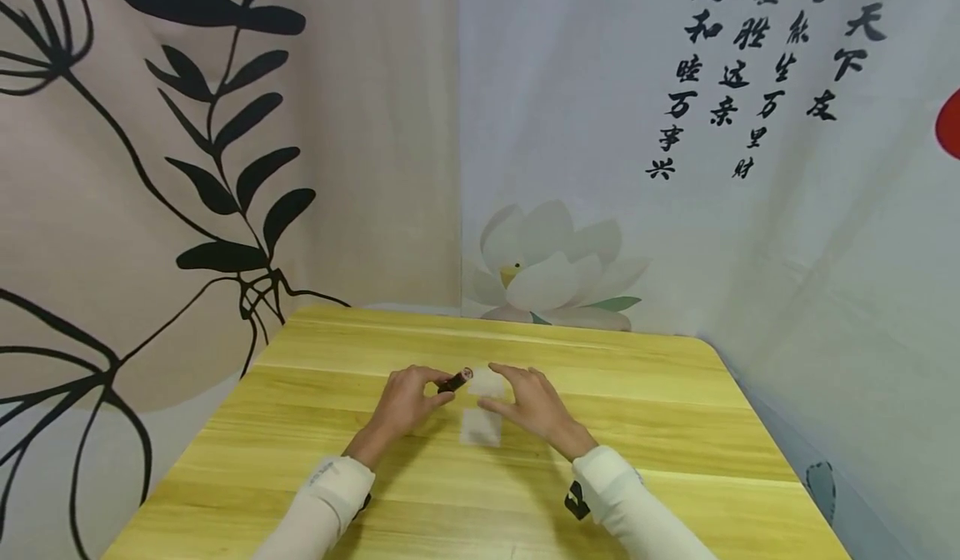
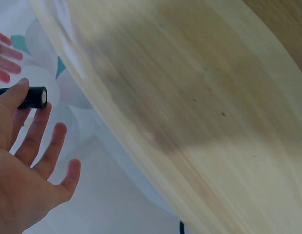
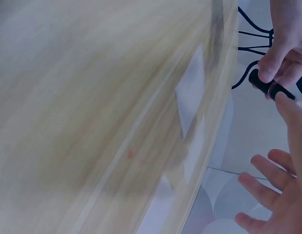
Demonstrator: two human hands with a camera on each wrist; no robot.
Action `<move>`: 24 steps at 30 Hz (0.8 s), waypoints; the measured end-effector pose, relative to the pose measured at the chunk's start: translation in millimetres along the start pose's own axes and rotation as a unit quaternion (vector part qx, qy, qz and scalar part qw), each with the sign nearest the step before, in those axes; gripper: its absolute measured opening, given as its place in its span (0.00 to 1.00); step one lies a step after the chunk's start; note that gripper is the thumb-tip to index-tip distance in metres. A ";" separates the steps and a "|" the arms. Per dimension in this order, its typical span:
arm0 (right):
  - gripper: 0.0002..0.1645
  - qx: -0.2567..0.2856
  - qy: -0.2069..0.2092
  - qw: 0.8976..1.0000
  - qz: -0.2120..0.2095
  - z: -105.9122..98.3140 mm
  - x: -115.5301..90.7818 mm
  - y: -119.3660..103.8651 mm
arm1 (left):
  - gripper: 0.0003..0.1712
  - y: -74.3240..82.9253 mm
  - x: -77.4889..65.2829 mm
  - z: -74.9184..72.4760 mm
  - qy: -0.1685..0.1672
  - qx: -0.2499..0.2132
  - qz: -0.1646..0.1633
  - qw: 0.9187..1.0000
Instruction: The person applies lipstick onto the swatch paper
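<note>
In the head view my left hand [image 1: 405, 397] pinches a small black tube [image 1: 452, 383] between thumb and fingers, above the table. Its end toward the right hand looks pinkish. The left wrist view shows the tube [image 2: 34, 97] with a pale round end, while the other fingers spread loosely. My right hand [image 1: 536, 410] hovers just to the right, its thumb and fingers parted around empty space. In the right wrist view a right fingertip [image 3: 285, 105] overlaps the tube [image 3: 260, 82]; contact is unclear. Below lie thin white squares, one nearer [image 1: 480, 428] and one farther [image 1: 489, 382].
The wooden table [image 1: 300, 460] fills the lower middle. Behind it hangs a printed curtain [image 1: 390, 168] with plants, a flower and writing. Several white pieces, including one sheet [image 3: 191, 92], lie near the table's edge in the right wrist view.
</note>
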State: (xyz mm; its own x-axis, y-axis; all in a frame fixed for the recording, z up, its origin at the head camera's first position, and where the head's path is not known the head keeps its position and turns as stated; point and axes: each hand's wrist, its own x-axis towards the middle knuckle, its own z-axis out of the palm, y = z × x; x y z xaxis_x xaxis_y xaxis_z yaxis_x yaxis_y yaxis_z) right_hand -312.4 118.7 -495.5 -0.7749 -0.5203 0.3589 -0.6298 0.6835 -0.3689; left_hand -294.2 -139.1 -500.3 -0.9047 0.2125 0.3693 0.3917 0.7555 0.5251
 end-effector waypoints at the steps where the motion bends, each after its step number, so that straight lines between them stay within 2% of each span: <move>1: 0.41 0.011 0.001 1.000 -0.003 0.4 0.6 -0.6 | 0.14 1.9 0.4 0.4 0.000 0.004 0.007 1.000; 7: 0.38 0.066 0.005 0.998 0.009 0.7 3.4 -5.3 | 0.15 8.6 2.5 3.3 0.001 0.015 0.038 0.999; 13: 0.33 0.096 0.007 0.995 0.020 0.5 5.1 -7.3 | 0.14 16.7 3.3 4.5 0.004 0.034 0.068 0.997; 16: 0.26 0.094 0.013 0.995 0.015 1.0 5.7 -8.1 | 0.14 20.8 4.3 5.2 0.010 0.046 0.080 0.996; 20: 0.17 0.081 0.029 0.996 0.008 1.8 6.0 -8.3 | 0.14 24.0 5.2 6.6 0.013 0.037 0.090 0.995; 24: 0.13 0.073 0.039 0.997 0.007 0.6 5.2 -8.9 | 0.14 26.5 6.3 6.8 0.008 0.031 0.085 0.996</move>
State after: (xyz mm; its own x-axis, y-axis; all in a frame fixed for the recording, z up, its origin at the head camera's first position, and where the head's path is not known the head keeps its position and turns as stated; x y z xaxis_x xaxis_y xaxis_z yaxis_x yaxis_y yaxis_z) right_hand -310.9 109.6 -490.9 -0.7805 -0.4665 0.4161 -0.6247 0.6059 -0.4925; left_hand -290.7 -113.5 -489.3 -0.8228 0.3319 0.4613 0.5283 0.7460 0.4056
